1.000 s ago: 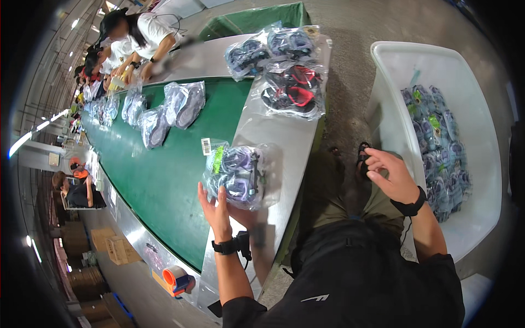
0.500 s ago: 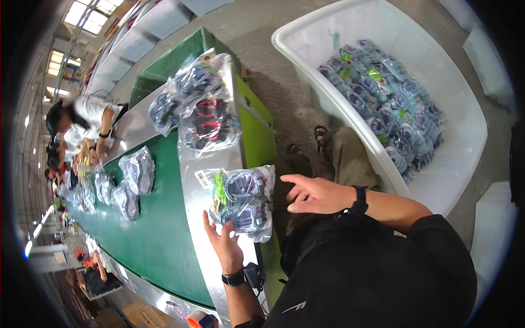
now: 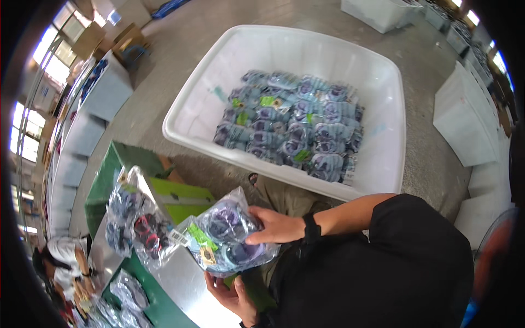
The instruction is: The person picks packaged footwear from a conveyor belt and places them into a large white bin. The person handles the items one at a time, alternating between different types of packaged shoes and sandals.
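Observation:
A clear plastic bag holding a pair of purple-grey sandals point(image 3: 223, 225), with a green tag and a white barcode label, is held up off the metal table edge. My right hand point(image 3: 278, 225) grips its right side, thumb on top and the other fingers partly hidden. Just below the bag's lower edge is my left hand point(image 3: 234, 298), its thumb and fingers apart, close to the plastic; whether it touches is hard to tell. Beyond stands a large white tub point(image 3: 216, 145) with rows of similar bagged sandals point(image 3: 295, 123) inside.
More bagged sandals point(image 3: 123, 210), one pair black and red point(image 3: 147, 232), lie on the metal edge point(image 3: 180, 279) at left. Bagged pairs point(image 3: 128, 290) also sit on the green conveyor belt point(image 3: 164, 311). A green bin point(image 3: 117, 164) and a co-worker point(image 3: 65, 262) are farther left.
The bagged sandals have been lifted off the metal edge, with my right hand now gripping them. My left hand has moved under the bag's lower edge. The view has turned right toward the tub.

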Demonstrator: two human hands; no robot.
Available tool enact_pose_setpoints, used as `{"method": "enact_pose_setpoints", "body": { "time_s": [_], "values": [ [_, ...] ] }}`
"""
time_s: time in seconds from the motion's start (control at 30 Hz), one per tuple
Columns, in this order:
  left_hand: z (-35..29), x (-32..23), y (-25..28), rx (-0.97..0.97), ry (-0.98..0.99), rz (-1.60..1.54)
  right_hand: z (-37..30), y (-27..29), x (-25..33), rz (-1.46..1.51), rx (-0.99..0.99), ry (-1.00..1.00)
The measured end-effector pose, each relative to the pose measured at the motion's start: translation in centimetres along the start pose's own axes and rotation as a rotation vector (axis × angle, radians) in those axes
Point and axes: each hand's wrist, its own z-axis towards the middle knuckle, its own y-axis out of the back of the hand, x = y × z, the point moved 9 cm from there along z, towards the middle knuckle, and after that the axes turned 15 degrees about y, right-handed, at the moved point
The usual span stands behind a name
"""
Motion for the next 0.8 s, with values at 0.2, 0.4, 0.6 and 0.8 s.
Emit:
{"method": "enact_pose_setpoints", "body": {
  "time_s": [0.2,0.4,0.6,0.8],
  "values": [
    [1.4,3.3,4.2,-0.137,0.065,0.280,-1.3,15.6,10.0,-0.188,-0.307,0.186],
    [2.3,6.8,7.0,-0.156,0.153,0.308,-8.2,32.7,18.7,-0.745,-0.675,0.192],
    [1.6,5.6,6.2,-0.246,0.160,0.469,-17.0,47.4,23.9,-1.232,-1.052,-0.264],
    [1.9,3.2,3.9,-0.280,0.106,0.622,-20.4,56.4,28.3,-1.298,-1.170,-0.460]
  ]
}}
